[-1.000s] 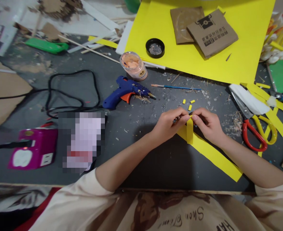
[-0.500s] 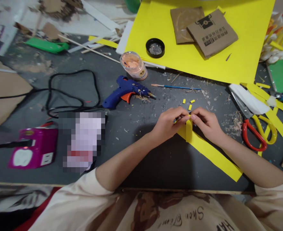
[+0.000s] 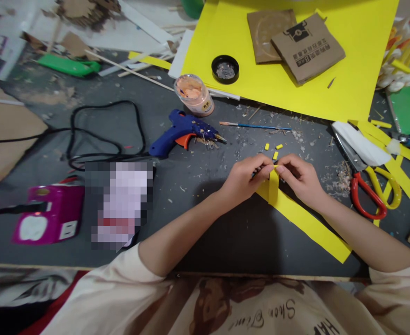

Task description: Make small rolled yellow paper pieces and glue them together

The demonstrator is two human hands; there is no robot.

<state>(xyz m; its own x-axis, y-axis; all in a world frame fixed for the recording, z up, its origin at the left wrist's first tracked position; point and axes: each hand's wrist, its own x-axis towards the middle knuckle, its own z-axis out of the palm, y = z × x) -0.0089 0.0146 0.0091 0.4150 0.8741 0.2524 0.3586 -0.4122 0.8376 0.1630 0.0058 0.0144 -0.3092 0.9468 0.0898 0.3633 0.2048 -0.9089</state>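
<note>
A narrow yellow paper strip (image 3: 273,188) hangs between my hands, its upper end pinched by both. My left hand (image 3: 247,176) grips that end from the left with thumb and forefinger. From the right, my right hand (image 3: 297,176) closes on the same end; its other fingers curl out of sight. Beneath the hands a wider yellow strip (image 3: 312,225) lies slantwise on the dark table. Just beyond my fingertips are three small yellow rolled pieces (image 3: 275,155). Exactly how the strip's top edge is folded is hidden by my fingers.
A blue glue gun (image 3: 184,132) lies left of my hands, near an open jar (image 3: 195,95) of peach paste. Behind are a thin paintbrush (image 3: 255,126) and a large yellow sheet (image 3: 260,88). Red-and-yellow-handled scissors (image 3: 368,200) rest at the right. A pixelated phone-like object (image 3: 124,200) lies left.
My fingers shift very slightly at the top of the narrow strip, and its hanging part moves a little. Everything else stays in place.
</note>
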